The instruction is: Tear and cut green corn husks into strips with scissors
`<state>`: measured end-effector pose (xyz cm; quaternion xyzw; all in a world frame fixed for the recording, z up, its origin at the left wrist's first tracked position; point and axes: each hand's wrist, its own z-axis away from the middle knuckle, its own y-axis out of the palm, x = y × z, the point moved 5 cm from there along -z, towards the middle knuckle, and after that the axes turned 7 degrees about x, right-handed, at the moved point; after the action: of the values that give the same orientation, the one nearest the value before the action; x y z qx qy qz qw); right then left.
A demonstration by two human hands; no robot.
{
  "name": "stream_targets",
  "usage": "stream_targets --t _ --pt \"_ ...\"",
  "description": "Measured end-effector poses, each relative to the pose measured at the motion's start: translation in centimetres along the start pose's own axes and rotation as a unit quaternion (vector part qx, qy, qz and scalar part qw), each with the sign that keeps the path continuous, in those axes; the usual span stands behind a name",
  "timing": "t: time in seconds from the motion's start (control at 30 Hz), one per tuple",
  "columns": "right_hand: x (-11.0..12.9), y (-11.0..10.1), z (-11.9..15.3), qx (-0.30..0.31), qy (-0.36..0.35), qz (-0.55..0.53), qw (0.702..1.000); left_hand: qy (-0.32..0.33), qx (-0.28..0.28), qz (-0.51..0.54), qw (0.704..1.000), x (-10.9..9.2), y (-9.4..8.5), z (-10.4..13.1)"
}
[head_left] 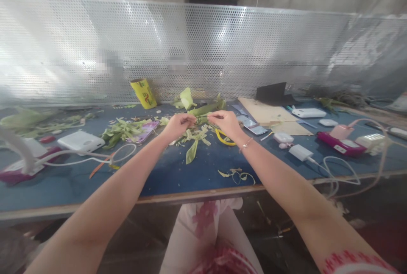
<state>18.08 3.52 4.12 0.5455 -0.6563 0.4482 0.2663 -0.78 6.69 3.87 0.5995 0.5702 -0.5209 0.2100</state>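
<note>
Over the middle of the blue table, my left hand and my right hand face each other with curled, pinching fingers. Between the fingertips runs a thin green leaf strip; its ends are hidden in the fingers. Just behind lies a larger green leaf, and a pale leaf piece stands up beyond it. Shredded leaf bits lie under my hands, with one broad leaf pointing toward me. Left of my left hand is a pile of leaf strips.
A yellow cardboard tube leans by the perforated metal screen. Phones, including a purple one, lie near my hands. A yellow tape ring touches my right wrist area. Power banks, chargers, cables and a power strip crowd both sides.
</note>
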Motion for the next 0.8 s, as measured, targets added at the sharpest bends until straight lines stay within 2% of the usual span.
stream_targets --t 0.1,0.23,0.37,0.43,0.5,0.67,0.8 --pt "-0.8 -1.0 -0.4 -0.032 0.018 -0.030 0.999 0.036 0.071 -0.117 0.990 0.2 -0.4 -0.2" --pt "-1.7 -1.5 -0.9 -0.052 0.008 -0.077 0.996 0.103 0.147 -0.199 0.964 -0.1 0.6 0.3" --pt "-2.1 -1.1 -1.1 -0.049 0.006 -0.123 0.991 0.069 0.234 -0.302 0.922 0.3 2.6 0.9" --pt "-1.9 -0.8 -1.1 -0.042 0.005 -0.148 0.988 0.052 0.255 -0.321 0.911 0.6 3.2 1.0" --pt "-1.6 -0.7 -1.0 -0.040 0.004 -0.156 0.987 0.048 0.244 -0.303 0.920 0.8 3.4 0.9" --pt "0.1 -1.0 -0.2 -0.061 -0.023 -0.144 0.987 0.000 0.140 -0.163 0.977 0.8 2.7 0.5" --pt "1.2 -0.7 0.3 -0.057 -0.042 -0.136 0.988 0.017 0.102 -0.073 0.992 -0.4 2.6 0.7"
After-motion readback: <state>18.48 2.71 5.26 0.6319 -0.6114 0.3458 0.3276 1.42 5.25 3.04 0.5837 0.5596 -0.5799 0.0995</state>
